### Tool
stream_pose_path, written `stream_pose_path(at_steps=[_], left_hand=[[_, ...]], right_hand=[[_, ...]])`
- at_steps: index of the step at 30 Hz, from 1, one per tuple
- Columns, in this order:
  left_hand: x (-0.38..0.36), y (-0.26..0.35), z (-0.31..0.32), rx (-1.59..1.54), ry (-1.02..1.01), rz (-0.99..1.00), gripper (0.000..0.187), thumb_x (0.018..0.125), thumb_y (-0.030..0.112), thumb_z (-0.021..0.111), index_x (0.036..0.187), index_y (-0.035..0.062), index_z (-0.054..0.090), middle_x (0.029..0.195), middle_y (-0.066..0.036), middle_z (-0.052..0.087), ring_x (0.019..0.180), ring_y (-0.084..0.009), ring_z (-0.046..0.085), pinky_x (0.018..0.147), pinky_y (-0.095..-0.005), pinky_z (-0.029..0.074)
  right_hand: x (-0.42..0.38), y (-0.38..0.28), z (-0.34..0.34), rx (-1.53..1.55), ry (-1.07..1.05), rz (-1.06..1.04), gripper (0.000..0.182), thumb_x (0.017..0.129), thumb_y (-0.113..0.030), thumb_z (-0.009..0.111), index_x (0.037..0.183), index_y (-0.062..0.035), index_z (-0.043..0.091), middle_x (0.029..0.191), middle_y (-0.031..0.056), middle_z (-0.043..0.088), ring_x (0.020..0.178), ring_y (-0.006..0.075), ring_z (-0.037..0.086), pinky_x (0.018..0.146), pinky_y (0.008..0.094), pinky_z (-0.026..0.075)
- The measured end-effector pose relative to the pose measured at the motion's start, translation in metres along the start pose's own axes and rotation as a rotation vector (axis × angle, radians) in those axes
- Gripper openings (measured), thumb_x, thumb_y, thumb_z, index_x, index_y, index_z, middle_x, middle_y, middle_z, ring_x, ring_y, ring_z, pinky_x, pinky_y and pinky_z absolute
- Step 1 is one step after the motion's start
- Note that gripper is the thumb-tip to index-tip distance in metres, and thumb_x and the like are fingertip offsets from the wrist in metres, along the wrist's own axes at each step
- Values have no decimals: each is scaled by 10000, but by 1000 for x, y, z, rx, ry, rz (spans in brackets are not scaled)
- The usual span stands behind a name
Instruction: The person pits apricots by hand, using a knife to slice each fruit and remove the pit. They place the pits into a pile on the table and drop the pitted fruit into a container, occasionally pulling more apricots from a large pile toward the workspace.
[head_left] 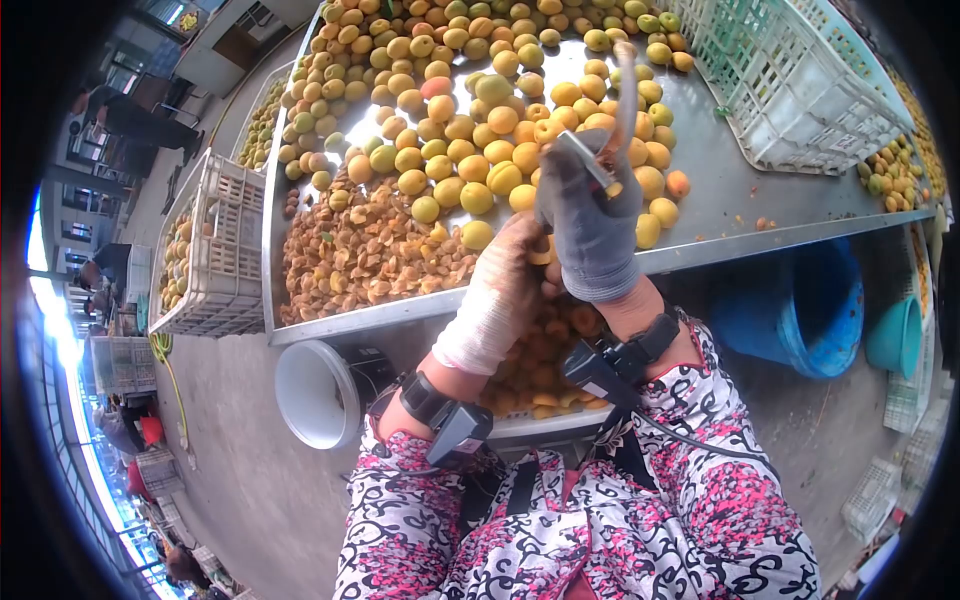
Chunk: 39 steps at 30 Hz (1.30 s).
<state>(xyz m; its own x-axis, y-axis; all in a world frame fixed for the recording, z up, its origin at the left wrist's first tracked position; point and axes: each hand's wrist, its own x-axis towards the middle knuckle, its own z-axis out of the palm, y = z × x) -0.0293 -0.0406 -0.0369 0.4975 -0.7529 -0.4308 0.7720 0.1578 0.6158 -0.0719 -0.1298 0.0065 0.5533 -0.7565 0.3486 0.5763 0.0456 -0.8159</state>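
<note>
So there's a big metal table (730, 215) sitting in the middle of everything, glare bouncing off its top. A white plastic crate (800, 80) is resting on its far right corner, and another crate (215, 250) is leaning against its left edge. Below its front right edge a blue bucket (800, 310) is standing on the grey concrete floor (250, 480), with a teal tub (895, 335) just beside that. A white bucket (315, 395) is lying tipped under the table's front left corner. Daylight is pouring in far left of the table.
</note>
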Motion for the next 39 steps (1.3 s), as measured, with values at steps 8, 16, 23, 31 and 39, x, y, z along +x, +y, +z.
stream_pose_path(at_steps=[8,16,23,31,39], left_hand=[[1,9,-6,-309,-253,-92,230,906,213,555,1063,52,508,846,-86,586,560,-94,460,455,-210,372],[24,31,-35,-375,-113,39,347,852,155,630,1150,13,524,980,-127,597,727,-191,569,600,-292,490],[16,49,-47,-197,-100,143,387,840,142,640,1162,-18,497,937,-114,530,797,-216,534,643,-314,473],[-8,50,-39,191,-25,201,403,870,240,628,1171,-8,528,854,-62,572,712,-144,535,570,-215,435],[-24,48,-24,610,73,282,335,896,291,544,1086,19,590,851,-71,620,672,-123,570,604,-245,460]], right_hand=[[34,22,-22,469,278,463,456,948,-439,484,629,-149,334,485,-46,280,394,101,278,385,250,239],[54,26,-24,297,218,205,450,941,-409,485,622,-116,362,486,-5,330,400,136,323,409,291,320],[68,6,-55,246,230,143,366,931,-389,513,679,-141,420,536,-29,283,450,113,242,461,280,258],[56,-2,-62,-1269,41,-406,151,859,-121,536,984,-39,510,801,133,561,731,234,546,718,379,470],[39,4,-81,-387,-14,-110,79,931,-114,451,867,-82,483,633,-6,468,504,101,437,443,236,374]])
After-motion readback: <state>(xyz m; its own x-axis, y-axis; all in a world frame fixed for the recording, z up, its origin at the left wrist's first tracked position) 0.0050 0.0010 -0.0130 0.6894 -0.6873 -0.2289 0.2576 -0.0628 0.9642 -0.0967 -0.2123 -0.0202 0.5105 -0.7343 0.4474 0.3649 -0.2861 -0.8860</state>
